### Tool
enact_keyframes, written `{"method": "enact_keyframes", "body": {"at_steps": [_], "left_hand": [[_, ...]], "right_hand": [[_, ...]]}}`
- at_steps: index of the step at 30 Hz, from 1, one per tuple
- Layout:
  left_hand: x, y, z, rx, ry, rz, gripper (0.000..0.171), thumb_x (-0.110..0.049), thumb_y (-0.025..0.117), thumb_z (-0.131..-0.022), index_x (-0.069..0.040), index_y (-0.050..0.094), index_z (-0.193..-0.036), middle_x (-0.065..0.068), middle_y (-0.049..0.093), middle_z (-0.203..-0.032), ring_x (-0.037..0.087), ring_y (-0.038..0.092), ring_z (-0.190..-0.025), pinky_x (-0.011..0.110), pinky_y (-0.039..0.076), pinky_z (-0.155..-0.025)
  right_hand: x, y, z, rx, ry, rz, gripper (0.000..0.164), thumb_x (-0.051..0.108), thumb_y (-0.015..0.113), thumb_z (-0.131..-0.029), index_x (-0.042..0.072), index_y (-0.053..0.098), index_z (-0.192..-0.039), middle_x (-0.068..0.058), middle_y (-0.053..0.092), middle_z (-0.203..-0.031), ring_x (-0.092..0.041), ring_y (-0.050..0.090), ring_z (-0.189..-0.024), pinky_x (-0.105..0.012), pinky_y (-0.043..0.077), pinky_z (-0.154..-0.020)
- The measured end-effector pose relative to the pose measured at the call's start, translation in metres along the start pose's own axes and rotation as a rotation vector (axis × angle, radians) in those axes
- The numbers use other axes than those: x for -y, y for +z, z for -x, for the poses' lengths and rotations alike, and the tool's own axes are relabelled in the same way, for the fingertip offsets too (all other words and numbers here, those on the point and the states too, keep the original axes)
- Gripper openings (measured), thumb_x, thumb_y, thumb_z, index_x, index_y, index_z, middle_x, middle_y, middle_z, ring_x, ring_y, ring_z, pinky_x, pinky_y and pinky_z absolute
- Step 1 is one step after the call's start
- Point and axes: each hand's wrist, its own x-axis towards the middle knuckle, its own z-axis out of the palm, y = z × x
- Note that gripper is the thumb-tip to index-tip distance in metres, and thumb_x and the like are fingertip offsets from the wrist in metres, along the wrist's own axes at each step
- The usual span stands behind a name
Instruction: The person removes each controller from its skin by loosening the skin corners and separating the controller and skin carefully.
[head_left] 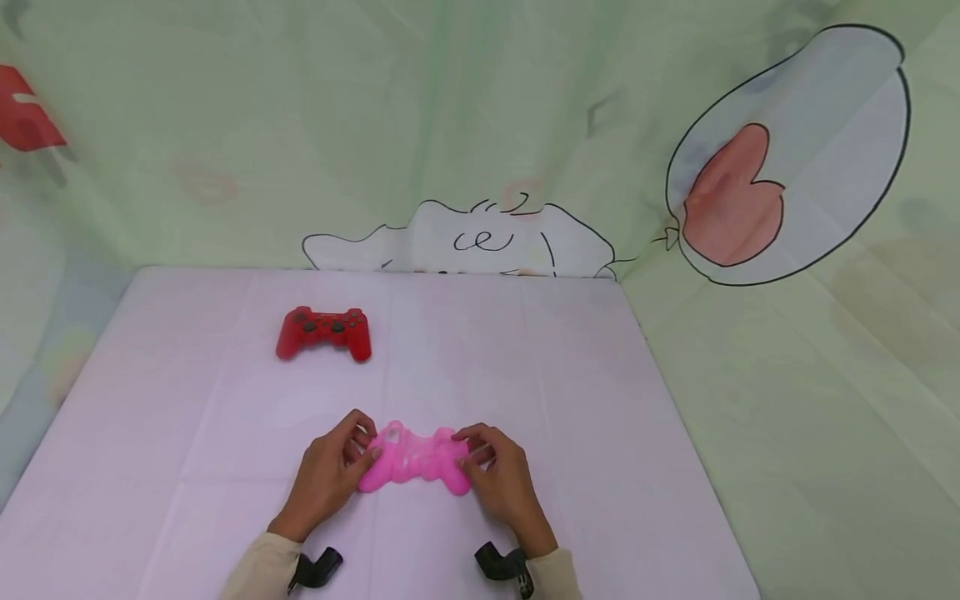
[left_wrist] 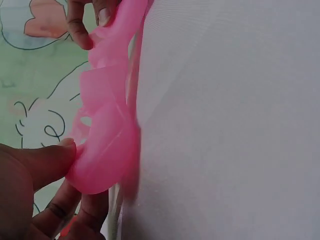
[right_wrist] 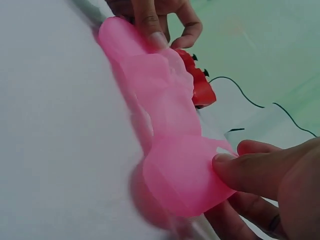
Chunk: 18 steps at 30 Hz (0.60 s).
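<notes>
A pink, soft-looking, translucent silicone controller cover (head_left: 420, 460) lies low over the table between both hands. My left hand (head_left: 326, 475) pinches its left end; in the left wrist view the thumb (left_wrist: 55, 160) presses on top and the fingers are bent beneath. The right hand (head_left: 504, 479) pinches the other end, its thumb (right_wrist: 240, 170) on the upper face in the right wrist view. An opening shows near the cover's upper left. Farther back lies a red game controller (head_left: 324, 325) with dark sticks, touched by neither hand; part of it shows behind the cover in the right wrist view.
The table (head_left: 585, 400) has a pale pinkish cloth with fold lines. A printed curtain (head_left: 360, 125) stands behind it, with drawn figures and a balloon with a heart. Black wrist mounts (head_left: 318, 568) sit by both sleeves.
</notes>
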Motion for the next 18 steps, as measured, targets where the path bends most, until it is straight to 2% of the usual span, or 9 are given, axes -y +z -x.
{"method": "enact_keyframes", "body": {"at_steps": [4, 9, 14, 18], "left_hand": [[0.002, 0.0, -0.011, -0.027, 0.002, 0.072, 0.03, -0.011, 0.085, -0.09, -0.024, 0.063, -0.105, -0.007, 0.069, -0.089, 0.002, 0.059, -0.067, 0.023, 0.048, -0.065], [-0.003, -0.003, -0.026, -0.032, -0.023, 0.147, 0.028, -0.015, 0.086, -0.09, -0.023, 0.063, -0.103, -0.003, 0.069, -0.093, 0.007, 0.059, -0.064, 0.024, 0.047, -0.063], [-0.01, -0.003, -0.038, -0.038, -0.046, 0.183, 0.026, -0.017, 0.085, -0.092, -0.022, 0.063, -0.103, 0.001, 0.07, -0.097, 0.01, 0.058, -0.062, 0.025, 0.047, -0.059], [-0.016, -0.003, -0.052, -0.063, -0.03, 0.191, 0.024, -0.017, 0.084, -0.092, -0.021, 0.063, -0.102, 0.002, 0.069, -0.099, 0.013, 0.057, -0.062, 0.026, 0.046, -0.056]], "right_hand": [[0.003, -0.008, -0.009, -0.034, -0.018, -0.044, 0.034, 0.007, 0.079, -0.092, 0.032, 0.072, -0.115, 0.003, 0.07, -0.101, -0.011, 0.066, -0.084, -0.023, 0.053, -0.074], [0.008, -0.017, -0.021, -0.07, -0.029, -0.085, 0.033, 0.009, 0.08, -0.091, 0.031, 0.073, -0.115, 0.002, 0.071, -0.1, -0.014, 0.068, -0.083, -0.024, 0.052, -0.071], [0.01, -0.025, -0.031, -0.094, -0.039, -0.097, 0.033, 0.01, 0.081, -0.092, 0.03, 0.073, -0.116, 0.001, 0.071, -0.1, -0.016, 0.068, -0.083, -0.025, 0.052, -0.071], [0.014, -0.033, -0.042, -0.115, -0.052, -0.086, 0.034, 0.011, 0.082, -0.092, 0.029, 0.073, -0.119, -0.001, 0.072, -0.101, -0.016, 0.067, -0.084, -0.026, 0.052, -0.073]]}}
